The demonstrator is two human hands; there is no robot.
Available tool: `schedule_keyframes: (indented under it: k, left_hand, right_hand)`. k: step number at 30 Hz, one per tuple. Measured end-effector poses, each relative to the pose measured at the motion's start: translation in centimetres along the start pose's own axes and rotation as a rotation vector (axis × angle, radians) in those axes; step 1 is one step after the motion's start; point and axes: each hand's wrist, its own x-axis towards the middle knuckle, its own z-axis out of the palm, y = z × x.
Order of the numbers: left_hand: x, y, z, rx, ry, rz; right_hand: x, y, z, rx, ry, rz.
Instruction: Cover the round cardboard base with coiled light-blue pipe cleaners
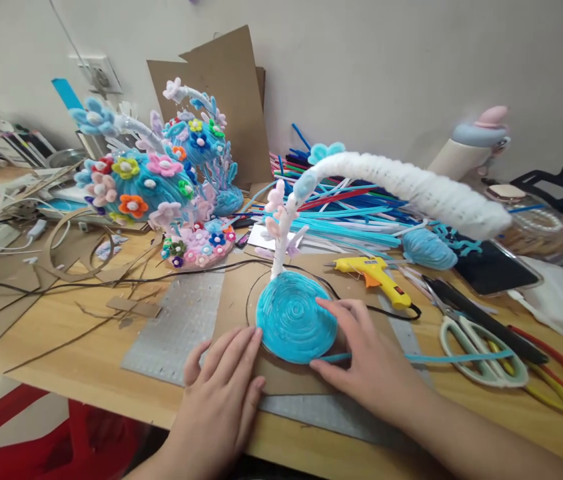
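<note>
Lying between left hand (226, 390) and right hand (368, 360): blue disc (297, 317) | hands apart

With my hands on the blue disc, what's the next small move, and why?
Probably press the blue strip snug against the disc with the right hand: its thumb meets the strip at the rim, the tail lies loose, and the left hand touches the other side.

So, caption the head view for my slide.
Left hand and right hand touch a coiled blue disc, a yellow glue gun lying nearby.
</note>
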Motion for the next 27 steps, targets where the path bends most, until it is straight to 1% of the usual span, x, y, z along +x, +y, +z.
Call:
schedule_keyframes:
  k: [3,7,10,16,21,27]
  left_hand:
    - [0.06,0.30,-0.03,-0.038,0.022,-0.044]
    - [0.08,0.59,-0.41,-0.075,0.026,-0.012]
    - [0.17,0.76,-0.49,-0.087,0.028,-0.016]
    - [0.34,0.95,-0.18,-0.107,0.107,-0.051]
    - [0.11,0.48,-0.58,-0.103,0.028,-0.028]
    - [0.04,0.33,-0.10,-0.105,0.036,-0.043]
  right_hand:
    - [-0.03,0.02,-0.02,0.003,0.000,-0.001]
    - [-0.08,0.10,0.00,-0.012,0.004,-0.010]
    - [-0.09,0.06,0.04,-0.022,0.003,-0.006]
    - [0.10,-0.08,0.09,-0.038,-0.006,0.000]
    - [0.02,-0.01,0.14,-0.022,-0.002,-0.009]
    - [-0.10,-0.15,0.02,-0.032,-0.001,-0.010]
